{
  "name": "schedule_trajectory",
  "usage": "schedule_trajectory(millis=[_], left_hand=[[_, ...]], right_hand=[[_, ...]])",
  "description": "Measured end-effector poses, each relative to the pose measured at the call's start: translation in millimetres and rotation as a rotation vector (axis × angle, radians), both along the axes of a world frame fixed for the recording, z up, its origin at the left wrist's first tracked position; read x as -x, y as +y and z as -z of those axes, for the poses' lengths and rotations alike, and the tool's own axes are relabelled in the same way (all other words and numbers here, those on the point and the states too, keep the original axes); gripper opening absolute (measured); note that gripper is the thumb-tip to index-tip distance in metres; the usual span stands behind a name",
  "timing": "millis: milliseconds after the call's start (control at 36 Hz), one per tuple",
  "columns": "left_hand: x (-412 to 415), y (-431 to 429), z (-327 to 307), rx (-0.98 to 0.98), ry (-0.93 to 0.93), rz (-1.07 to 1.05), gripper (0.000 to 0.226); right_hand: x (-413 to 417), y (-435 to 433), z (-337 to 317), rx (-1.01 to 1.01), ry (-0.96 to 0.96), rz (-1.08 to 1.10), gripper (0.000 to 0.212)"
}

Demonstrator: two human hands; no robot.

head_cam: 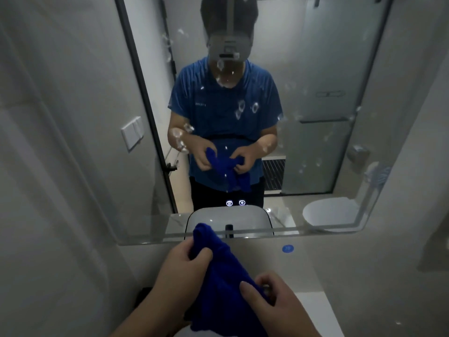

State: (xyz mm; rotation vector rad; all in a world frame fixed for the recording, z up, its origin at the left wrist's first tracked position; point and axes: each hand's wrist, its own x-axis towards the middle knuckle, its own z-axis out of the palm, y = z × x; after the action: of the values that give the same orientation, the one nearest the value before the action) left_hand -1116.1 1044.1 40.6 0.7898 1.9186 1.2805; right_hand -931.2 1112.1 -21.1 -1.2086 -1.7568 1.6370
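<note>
Wall mirror [315, 69], dark frame down its left side, filling most of the view. Splash marks [255, 107] scattered over the glass, thickest around the middle.

Reflected in the glass: a person in a blue shirt, a frosted glass door behind, a white toilet [328, 215] near the lower right corner, a white basin [228, 217] with a black tap [229, 229] at the lower edge.

Pale bench [315, 312] low on the right, only a strip in view.

Blue cloth [223, 283] bunched and held in the air in front of the mirror's lower edge, top end rising just over that edge, the rest hanging down between both hands and out of frame at the bottom.

Left hand [179, 271] closed round the upper bunch of the cloth, fingers curled over it. Right hand [274, 300] lower and to the right, thumb and curled fingers pinching a fold at the cloth's right side. Hands near each other, not touching, cloth between.

White wall switch [132, 133] on the wall left of the mirror frame.

Round blue sticker [288, 248] on the wall just under the mirror's lower edge.

Two lit touch icons [229, 203] low on the glass, above the reflected basin.
</note>
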Motion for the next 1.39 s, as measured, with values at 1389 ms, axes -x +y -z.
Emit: schedule_trajectory(millis=[1389], left_hand=[[59.8, 85.4, -256.4, -0.777, 1.252, 0.0, 0.021]], right_hand=[[8.6, 273.5, -208.8, -1.528, 0.175, 0.865, 0.035]])
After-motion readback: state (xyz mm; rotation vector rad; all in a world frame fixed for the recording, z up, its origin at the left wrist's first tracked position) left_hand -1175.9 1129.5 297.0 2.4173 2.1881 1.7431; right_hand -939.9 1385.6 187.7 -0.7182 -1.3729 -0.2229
